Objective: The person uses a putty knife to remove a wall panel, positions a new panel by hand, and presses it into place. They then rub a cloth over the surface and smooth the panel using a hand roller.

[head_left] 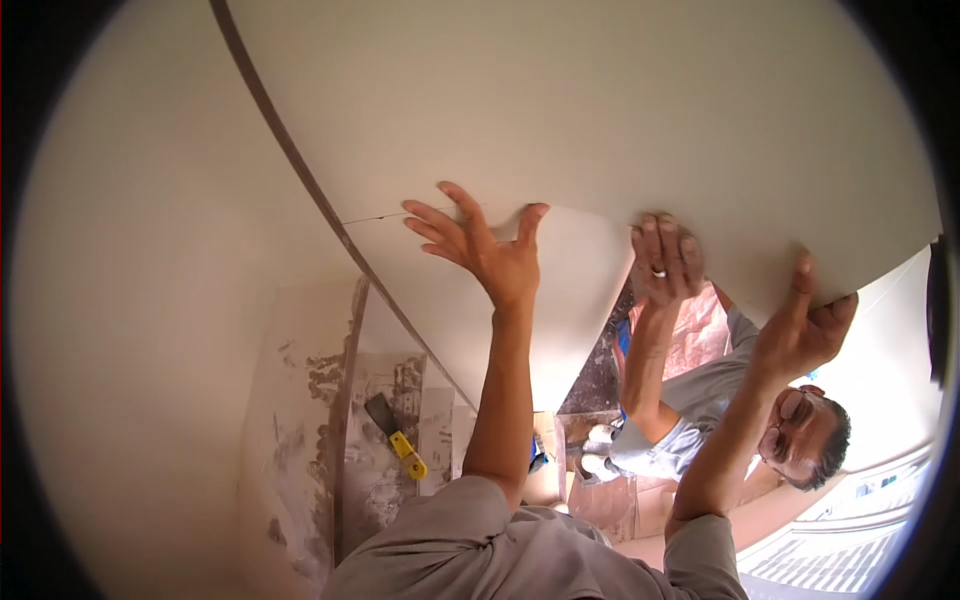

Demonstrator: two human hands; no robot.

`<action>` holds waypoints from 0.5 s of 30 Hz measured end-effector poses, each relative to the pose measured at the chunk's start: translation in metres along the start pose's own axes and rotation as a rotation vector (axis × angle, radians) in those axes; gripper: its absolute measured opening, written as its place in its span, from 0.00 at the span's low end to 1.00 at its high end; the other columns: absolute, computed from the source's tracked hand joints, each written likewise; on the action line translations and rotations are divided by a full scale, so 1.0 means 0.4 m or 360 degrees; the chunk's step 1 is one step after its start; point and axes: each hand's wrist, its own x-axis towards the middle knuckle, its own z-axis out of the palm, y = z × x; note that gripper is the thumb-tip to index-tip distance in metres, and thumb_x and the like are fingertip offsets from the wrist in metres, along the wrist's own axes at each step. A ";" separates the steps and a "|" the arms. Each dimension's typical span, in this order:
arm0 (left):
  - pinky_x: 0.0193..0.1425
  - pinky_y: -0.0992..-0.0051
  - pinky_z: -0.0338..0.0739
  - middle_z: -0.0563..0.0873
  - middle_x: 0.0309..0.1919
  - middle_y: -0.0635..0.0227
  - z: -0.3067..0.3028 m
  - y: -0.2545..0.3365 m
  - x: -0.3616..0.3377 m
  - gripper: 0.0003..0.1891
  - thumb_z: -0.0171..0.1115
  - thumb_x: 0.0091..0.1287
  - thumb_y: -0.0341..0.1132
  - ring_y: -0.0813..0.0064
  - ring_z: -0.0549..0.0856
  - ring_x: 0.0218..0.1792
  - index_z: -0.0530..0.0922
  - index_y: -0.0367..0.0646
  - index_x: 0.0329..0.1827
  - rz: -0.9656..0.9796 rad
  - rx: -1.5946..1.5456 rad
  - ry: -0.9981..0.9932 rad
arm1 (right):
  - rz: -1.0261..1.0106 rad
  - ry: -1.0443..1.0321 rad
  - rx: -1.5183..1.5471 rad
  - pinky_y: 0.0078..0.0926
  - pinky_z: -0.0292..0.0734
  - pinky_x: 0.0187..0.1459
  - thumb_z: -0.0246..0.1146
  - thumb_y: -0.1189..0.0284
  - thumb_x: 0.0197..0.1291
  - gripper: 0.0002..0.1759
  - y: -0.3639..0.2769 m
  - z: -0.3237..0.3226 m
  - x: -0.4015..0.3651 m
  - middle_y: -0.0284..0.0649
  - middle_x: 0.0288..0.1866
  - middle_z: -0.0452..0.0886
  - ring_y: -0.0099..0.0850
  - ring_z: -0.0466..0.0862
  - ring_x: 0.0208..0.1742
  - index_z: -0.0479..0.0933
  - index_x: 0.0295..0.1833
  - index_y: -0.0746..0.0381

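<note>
A large pale board (pixel 620 110) fills the upper view, overhead. My left hand (pixel 500 255) is raised with its fingers spread, the fingertips against the pale surface near a thin seam line. At the board's lower right edge, my right hand (pixel 805 325) grips it, with one digit stretched along the face and the other fingers curled at the edge. Between my hands, a co-worker's hand (pixel 668 258) with a ring presses on the board's edge. A second pale panel (pixel 560 300) lies below the seam, partly behind my left forearm.
A putty knife with a yellow handle (pixel 408 455) lies on a stained surface (pixel 375 510) below left. A dark strip (pixel 285 140) runs along the left. The co-worker (pixel 690 400), in grey, stands below right. A bright slatted window (pixel 850 540) is at the lower right.
</note>
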 end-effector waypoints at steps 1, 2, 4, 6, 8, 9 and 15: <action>0.73 0.26 0.29 0.27 0.81 0.42 0.005 0.002 0.002 0.60 0.75 0.56 0.61 0.34 0.27 0.79 0.43 0.59 0.85 -0.0017 0.0026 -0.0018 | -0.0015 0.0030 -0.0124 0.21 0.79 0.52 0.72 0.78 0.63 0.14 -0.015 0.005 -0.004 0.39 0.46 0.86 0.23 0.84 0.47 0.78 0.52 0.68; 0.72 0.26 0.28 0.26 0.81 0.42 0.013 -0.007 0.008 0.62 0.75 0.55 0.62 0.34 0.25 0.79 0.42 0.59 0.85 -0.0032 0.0039 -0.0032 | -0.0024 0.0035 -0.0041 0.21 0.79 0.52 0.72 0.79 0.63 0.14 -0.016 0.014 0.002 0.38 0.45 0.86 0.23 0.83 0.46 0.78 0.51 0.68; 0.72 0.26 0.25 0.24 0.80 0.42 0.011 -0.025 -0.002 0.64 0.76 0.54 0.63 0.35 0.23 0.79 0.41 0.59 0.85 -0.0067 0.0060 -0.0067 | -0.0012 0.0026 0.0097 0.21 0.79 0.52 0.72 0.79 0.63 0.13 -0.007 0.018 0.000 0.38 0.44 0.86 0.23 0.83 0.45 0.78 0.51 0.68; 0.72 0.27 0.22 0.23 0.80 0.42 0.014 -0.034 0.002 0.64 0.75 0.54 0.65 0.36 0.21 0.78 0.40 0.58 0.85 -0.0048 0.0037 -0.0083 | -0.0035 -0.0006 0.0044 0.19 0.78 0.50 0.71 0.80 0.62 0.12 -0.009 0.018 -0.007 0.36 0.43 0.86 0.21 0.82 0.44 0.78 0.49 0.67; 0.72 0.28 0.21 0.24 0.81 0.45 0.011 -0.032 0.002 0.62 0.69 0.56 0.70 0.39 0.22 0.79 0.40 0.58 0.85 -0.0065 0.0005 -0.0094 | -0.0072 -0.0015 0.0090 0.18 0.77 0.49 0.71 0.80 0.62 0.11 -0.010 0.020 -0.007 0.36 0.43 0.86 0.20 0.82 0.43 0.78 0.48 0.66; 0.72 0.28 0.21 0.24 0.81 0.46 0.008 -0.028 0.003 0.62 0.67 0.57 0.71 0.40 0.22 0.79 0.39 0.58 0.85 -0.0090 -0.0010 -0.0096 | -0.0127 -0.0076 -0.0101 0.17 0.77 0.47 0.71 0.80 0.62 0.11 -0.014 0.008 -0.008 0.35 0.42 0.86 0.19 0.82 0.42 0.78 0.48 0.67; 0.73 0.29 0.23 0.27 0.82 0.47 0.031 -0.026 0.008 0.58 0.63 0.60 0.72 0.42 0.25 0.81 0.42 0.57 0.85 -0.0088 0.0055 0.0042 | -0.0120 -0.0043 -0.0144 0.16 0.77 0.47 0.72 0.81 0.61 0.11 -0.018 0.019 -0.023 0.35 0.42 0.86 0.19 0.82 0.41 0.78 0.47 0.67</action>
